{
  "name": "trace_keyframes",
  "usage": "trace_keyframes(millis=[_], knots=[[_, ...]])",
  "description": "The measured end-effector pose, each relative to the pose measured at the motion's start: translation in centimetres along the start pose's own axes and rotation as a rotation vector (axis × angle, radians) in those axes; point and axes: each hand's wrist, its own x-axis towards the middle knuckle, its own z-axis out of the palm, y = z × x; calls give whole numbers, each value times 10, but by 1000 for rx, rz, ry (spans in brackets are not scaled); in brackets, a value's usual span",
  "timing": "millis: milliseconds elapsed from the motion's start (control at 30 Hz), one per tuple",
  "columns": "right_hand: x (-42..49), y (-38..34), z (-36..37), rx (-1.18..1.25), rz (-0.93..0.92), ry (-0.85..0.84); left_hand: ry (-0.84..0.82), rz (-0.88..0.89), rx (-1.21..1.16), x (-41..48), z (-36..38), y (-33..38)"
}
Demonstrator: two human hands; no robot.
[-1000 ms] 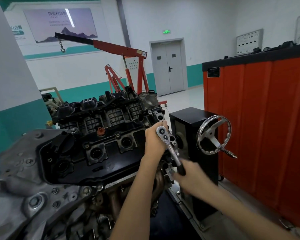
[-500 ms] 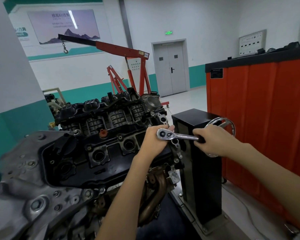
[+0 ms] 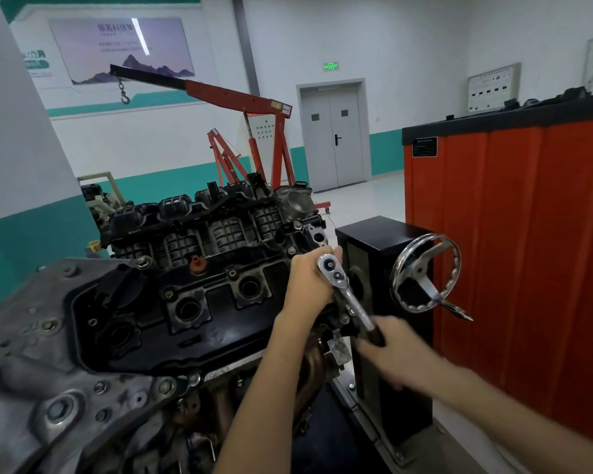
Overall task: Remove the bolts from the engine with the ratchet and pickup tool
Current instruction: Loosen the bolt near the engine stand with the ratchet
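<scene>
Ratchet [image 3: 348, 299] handle swung down from level; right hand [image 3: 396, 354] grips handle, left hand [image 3: 308, 285] clasps ratchet head at engine [image 3: 199, 268].

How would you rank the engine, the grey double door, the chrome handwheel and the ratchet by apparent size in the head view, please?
1. engine, by far
2. grey double door, though it stands far off
3. chrome handwheel
4. ratchet, its handle end hidden in the right hand
</scene>
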Motion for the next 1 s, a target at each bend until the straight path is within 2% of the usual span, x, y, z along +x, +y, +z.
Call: trace_keyframes(millis=[133, 167, 233, 267, 333, 500, 567, 600, 667, 767, 867, 933, 1000], knots=[[36, -11, -79, -753, -193, 52, -197, 47, 114, 6, -21, 5], [43, -18, -91, -881, -244, 89, -200, 54, 117, 6, -22, 6], [49, -25, -96, -948, -276, 135, -109, 17, 64, 3, -19, 8], [47, -22, -88, -896, -249, 146, -44, -21, 21, 2, -16, 8], [33, -9, -58, -624, -156, 146, 46, -85, -44, 2, -10, 4], [-14, -8, 30, 364, 50, 31, 71, -95, -19, 2, 10, 3], [-20, -17, 48, 569, 56, -51, 100, -102, -78, 0, 13, 5], [-20, -19, 49, 569, 45, -79, 100, -96, -87, -1, 12, 5], [-15, -14, 37, 397, 38, -68, 50, -48, -35, -1, 5, 3], [4, -2, -9, -132, 12, 13, -79, -9, 21, 0, -11, 4], [31, -13, -67, -699, -124, 84, -160, 29, 102, 5, -21, 10], [42, -23, -87, -913, -188, 180, -112, 20, 72, 2, -17, 14], [39, -27, -78, -870, -172, 239, 55, -69, -23, 1, -11, 15]])
